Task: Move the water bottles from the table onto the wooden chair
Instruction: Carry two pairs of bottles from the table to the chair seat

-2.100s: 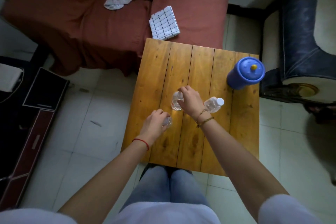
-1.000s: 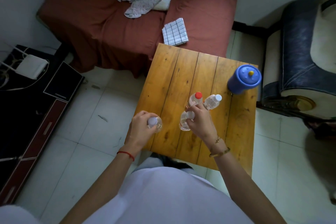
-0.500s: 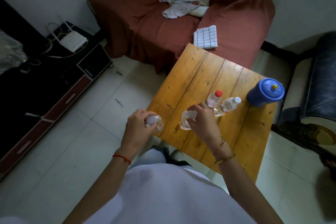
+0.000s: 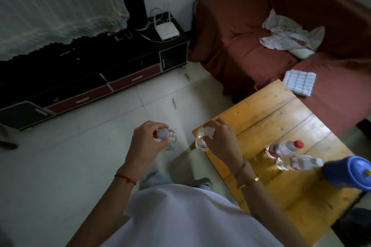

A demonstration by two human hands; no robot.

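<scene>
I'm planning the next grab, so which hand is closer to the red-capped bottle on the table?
Right. The right hand holds a bottle at the table's near corner, short of the red-capped bottle. The left hand holds another bottle over the floor, farther away.

Both bare forearms reach forward toward twelve o'clock. The left hand (image 4: 145, 140) curls its fingers round the neck of a bottle (image 4: 167, 139); at its three o'clock, the right hand (image 4: 219, 140) grips a second bottle (image 4: 201, 141) from above, knuckles up

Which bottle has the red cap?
The red-capped bottle stands on the table, the farther of the two left there. The other three caps are white.
</scene>
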